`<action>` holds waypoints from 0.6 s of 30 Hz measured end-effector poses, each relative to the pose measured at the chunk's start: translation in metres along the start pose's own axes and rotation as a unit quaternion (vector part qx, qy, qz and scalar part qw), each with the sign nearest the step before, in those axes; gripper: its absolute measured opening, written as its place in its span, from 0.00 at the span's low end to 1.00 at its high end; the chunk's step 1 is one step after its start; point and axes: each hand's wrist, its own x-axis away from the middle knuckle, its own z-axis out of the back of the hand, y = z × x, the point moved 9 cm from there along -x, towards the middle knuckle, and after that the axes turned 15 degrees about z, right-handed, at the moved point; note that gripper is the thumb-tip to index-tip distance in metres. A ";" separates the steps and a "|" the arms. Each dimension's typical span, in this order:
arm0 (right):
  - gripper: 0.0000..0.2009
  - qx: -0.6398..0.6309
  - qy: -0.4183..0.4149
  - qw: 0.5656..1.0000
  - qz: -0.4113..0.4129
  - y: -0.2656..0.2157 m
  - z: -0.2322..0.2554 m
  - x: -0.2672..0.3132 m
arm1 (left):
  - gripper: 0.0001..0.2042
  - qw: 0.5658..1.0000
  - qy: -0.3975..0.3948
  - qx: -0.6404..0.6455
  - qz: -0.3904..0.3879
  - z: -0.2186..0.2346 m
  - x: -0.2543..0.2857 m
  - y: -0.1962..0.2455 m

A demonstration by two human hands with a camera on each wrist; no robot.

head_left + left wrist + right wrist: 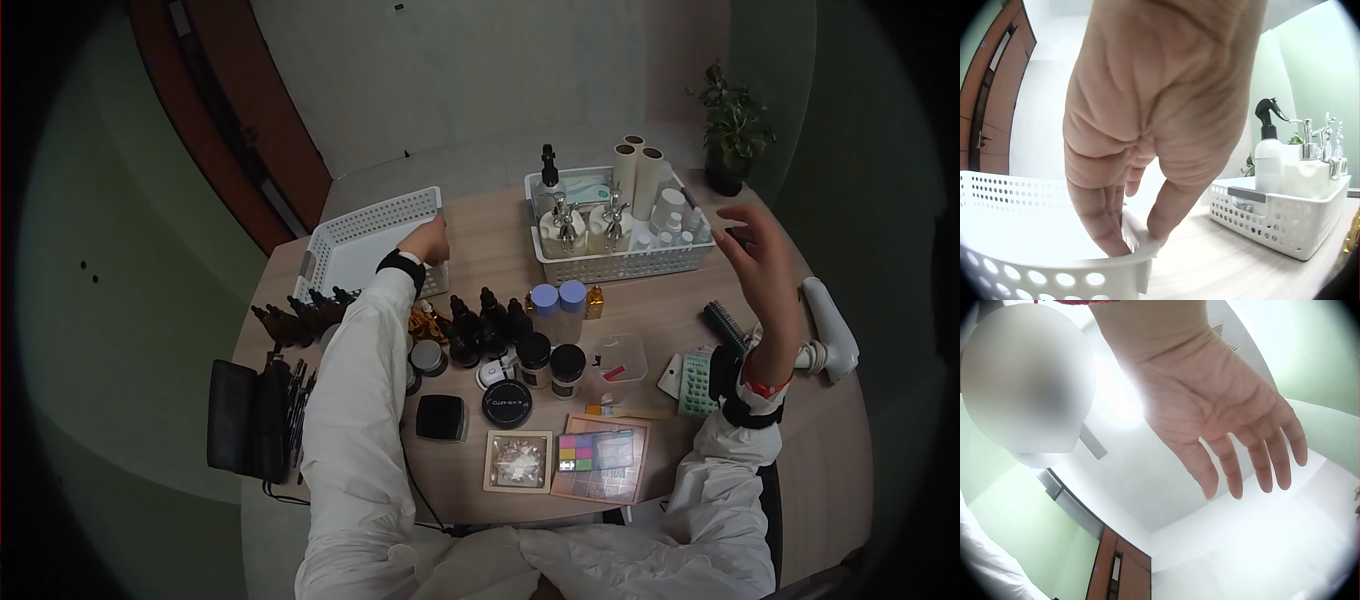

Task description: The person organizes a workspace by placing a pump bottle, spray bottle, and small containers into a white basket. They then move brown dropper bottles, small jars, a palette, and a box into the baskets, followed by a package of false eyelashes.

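My left hand (427, 241) pinches the right-hand rim of a white perforated plastic basket (330, 222) at the table's far left. In the left wrist view the thumb lies outside the rim and the fingers (1107, 231) reach inside over the basket wall (1079, 278). The basket's visible floor is bare. My right hand (757, 255) is raised over the right side of the table, holding nothing. Its fingers (1262, 465) hang relaxed and spread in the right wrist view. A second white basket (620, 267), filled with bottles, stands to the left of the right hand.
Dark dropper bottles (465, 335), black-lidded jars (567, 368) and purple-capped bottles (571, 300) crowd the middle. Nearer lie an eyeshadow palette (598, 450) and a round black case (507, 403). A brush bag (240, 420) is at left, a white hair dryer (830, 330) and potted plant (735, 115) at right.
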 end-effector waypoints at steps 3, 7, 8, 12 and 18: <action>0.14 -0.005 -0.013 1.000 0.009 -0.007 -0.004 0.002 | 0.33 0.998 0.013 -0.016 -0.053 -0.006 0.009 0.030; 0.14 -0.009 -0.015 1.000 -0.014 -0.006 -0.006 0.015 | 0.34 0.997 -0.012 0.000 -0.080 -0.018 0.019 0.060; 0.14 -0.008 -0.015 1.000 -0.014 0.000 -0.008 0.015 | 0.35 0.994 -0.020 0.017 -0.109 -0.021 0.022 0.069; 0.17 -0.008 -0.009 0.999 -0.035 0.043 -0.015 0.002 | 0.35 0.986 -0.027 0.017 -0.165 -0.029 0.038 0.095; 0.18 0.110 -0.116 0.981 -0.106 0.131 -0.058 -0.022 | 0.35 0.977 -0.056 -0.011 -0.205 -0.042 0.056 0.118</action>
